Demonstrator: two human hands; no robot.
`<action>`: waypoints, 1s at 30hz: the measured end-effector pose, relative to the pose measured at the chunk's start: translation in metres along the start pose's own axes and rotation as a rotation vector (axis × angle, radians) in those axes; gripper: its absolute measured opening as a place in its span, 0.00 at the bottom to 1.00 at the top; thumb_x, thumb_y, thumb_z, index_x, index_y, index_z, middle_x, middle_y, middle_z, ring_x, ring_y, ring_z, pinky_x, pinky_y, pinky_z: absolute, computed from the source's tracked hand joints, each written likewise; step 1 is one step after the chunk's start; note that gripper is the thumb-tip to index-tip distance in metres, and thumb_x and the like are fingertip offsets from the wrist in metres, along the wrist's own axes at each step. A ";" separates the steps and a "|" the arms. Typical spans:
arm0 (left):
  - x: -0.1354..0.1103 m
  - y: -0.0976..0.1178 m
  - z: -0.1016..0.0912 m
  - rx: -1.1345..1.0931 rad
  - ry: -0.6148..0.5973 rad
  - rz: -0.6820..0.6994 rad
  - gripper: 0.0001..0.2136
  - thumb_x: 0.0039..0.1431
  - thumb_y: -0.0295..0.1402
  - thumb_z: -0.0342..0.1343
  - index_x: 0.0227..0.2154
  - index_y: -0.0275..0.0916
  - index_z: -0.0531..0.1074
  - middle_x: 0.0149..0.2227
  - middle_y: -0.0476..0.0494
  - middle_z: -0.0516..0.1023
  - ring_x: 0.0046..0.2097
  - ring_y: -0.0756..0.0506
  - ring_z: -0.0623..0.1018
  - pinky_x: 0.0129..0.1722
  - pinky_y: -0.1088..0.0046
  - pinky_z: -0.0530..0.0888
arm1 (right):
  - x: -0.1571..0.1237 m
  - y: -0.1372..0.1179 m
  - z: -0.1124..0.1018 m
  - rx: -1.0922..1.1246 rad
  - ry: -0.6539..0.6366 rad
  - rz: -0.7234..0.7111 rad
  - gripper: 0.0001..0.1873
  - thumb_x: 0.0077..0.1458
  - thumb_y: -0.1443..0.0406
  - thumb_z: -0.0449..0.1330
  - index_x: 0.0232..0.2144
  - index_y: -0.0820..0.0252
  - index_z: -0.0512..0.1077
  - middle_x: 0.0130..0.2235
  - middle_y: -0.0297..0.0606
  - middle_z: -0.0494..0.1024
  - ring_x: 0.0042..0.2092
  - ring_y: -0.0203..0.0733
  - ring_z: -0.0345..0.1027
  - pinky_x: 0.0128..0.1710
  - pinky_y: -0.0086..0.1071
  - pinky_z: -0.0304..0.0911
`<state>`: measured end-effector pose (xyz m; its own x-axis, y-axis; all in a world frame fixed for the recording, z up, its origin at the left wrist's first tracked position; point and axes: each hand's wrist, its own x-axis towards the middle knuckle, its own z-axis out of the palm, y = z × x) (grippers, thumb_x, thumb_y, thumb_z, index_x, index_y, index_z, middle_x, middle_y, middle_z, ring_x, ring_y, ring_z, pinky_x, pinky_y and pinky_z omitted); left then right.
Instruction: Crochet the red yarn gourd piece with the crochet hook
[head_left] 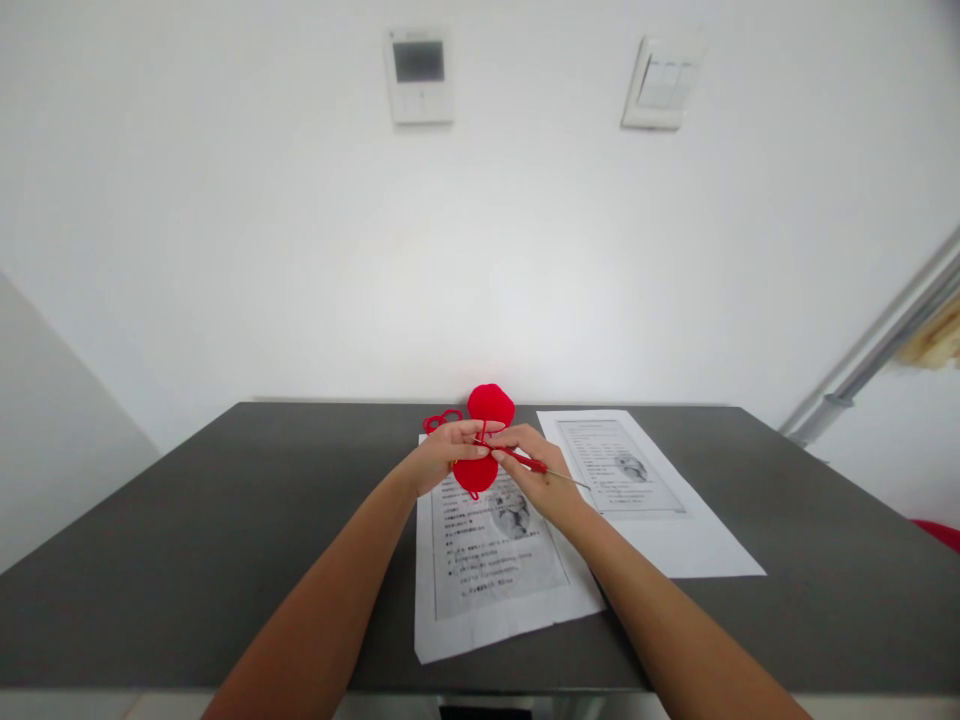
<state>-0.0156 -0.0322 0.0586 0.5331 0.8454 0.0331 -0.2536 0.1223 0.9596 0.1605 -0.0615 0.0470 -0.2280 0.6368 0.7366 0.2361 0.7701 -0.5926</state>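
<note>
My left hand (pixel 448 452) grips a round red crochet piece (pixel 476 474), which hangs below the fingers with a short yarn loop at its lower edge. In my right hand (pixel 534 462) is a crochet hook (pixel 536 465) with a red grip and a thin metal shaft pointing back to the right. Its tip meets the work between both hands, where the fingers hide the stitch. A strand of red yarn runs up from the work toward a red yarn ball (pixel 491 403) just behind the hands. Loose red yarn (pixel 441 420) curls beside my left fingertips.
Beneath my hands lies a printed sheet (pixel 495 570) with text and a picture. A second printed sheet (pixel 645 480) is to its right. Both rest on a dark grey table (pixel 300 500) against a white wall (pixel 480 250). A metal rail (pixel 885 350) slants at the far right.
</note>
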 end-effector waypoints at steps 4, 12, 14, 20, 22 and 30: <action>0.000 0.000 0.002 -0.006 0.034 0.027 0.22 0.39 0.27 0.67 0.43 0.37 0.76 0.38 0.40 0.81 0.40 0.45 0.77 0.42 0.71 0.68 | 0.001 -0.002 -0.001 0.000 0.007 -0.054 0.06 0.57 0.66 0.58 0.38 0.53 0.74 0.38 0.38 0.78 0.42 0.42 0.72 0.46 0.40 0.67; -0.005 0.011 -0.002 -0.106 0.027 0.066 0.22 0.40 0.24 0.64 0.44 0.35 0.76 0.34 0.42 0.80 0.33 0.49 0.76 0.34 0.76 0.67 | 0.000 -0.008 -0.005 0.065 0.025 -0.093 0.09 0.57 0.68 0.58 0.40 0.52 0.75 0.40 0.38 0.79 0.45 0.43 0.71 0.48 0.41 0.66; -0.007 0.013 -0.004 -0.118 0.043 0.062 0.23 0.41 0.24 0.64 0.45 0.34 0.76 0.31 0.44 0.79 0.29 0.51 0.74 0.31 0.77 0.65 | -0.001 -0.010 -0.003 0.121 0.047 -0.034 0.09 0.57 0.67 0.58 0.39 0.53 0.76 0.40 0.39 0.79 0.45 0.44 0.71 0.48 0.41 0.66; -0.008 0.015 -0.008 -0.160 -0.026 0.078 0.22 0.40 0.25 0.63 0.43 0.31 0.76 0.22 0.45 0.75 0.24 0.52 0.70 0.26 0.76 0.62 | -0.001 -0.011 0.003 0.327 0.138 0.255 0.06 0.56 0.64 0.60 0.35 0.53 0.77 0.37 0.37 0.80 0.40 0.42 0.73 0.44 0.39 0.68; -0.007 0.015 -0.009 -0.191 -0.048 0.088 0.21 0.40 0.26 0.62 0.42 0.29 0.76 0.21 0.45 0.74 0.23 0.52 0.69 0.25 0.76 0.61 | 0.000 -0.012 0.001 0.352 0.127 0.261 0.06 0.56 0.63 0.60 0.35 0.53 0.77 0.36 0.36 0.80 0.39 0.42 0.74 0.43 0.38 0.68; -0.006 0.014 -0.013 -0.208 -0.102 0.078 0.18 0.39 0.26 0.60 0.37 0.29 0.77 0.18 0.46 0.72 0.21 0.52 0.67 0.23 0.76 0.59 | 0.004 -0.017 -0.011 0.322 -0.014 0.158 0.06 0.55 0.64 0.60 0.35 0.55 0.78 0.38 0.39 0.81 0.42 0.43 0.73 0.46 0.40 0.66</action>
<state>-0.0326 -0.0284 0.0680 0.5815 0.8010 0.1425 -0.4517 0.1722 0.8754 0.1664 -0.0725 0.0631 -0.2255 0.7480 0.6242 -0.0396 0.6332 -0.7730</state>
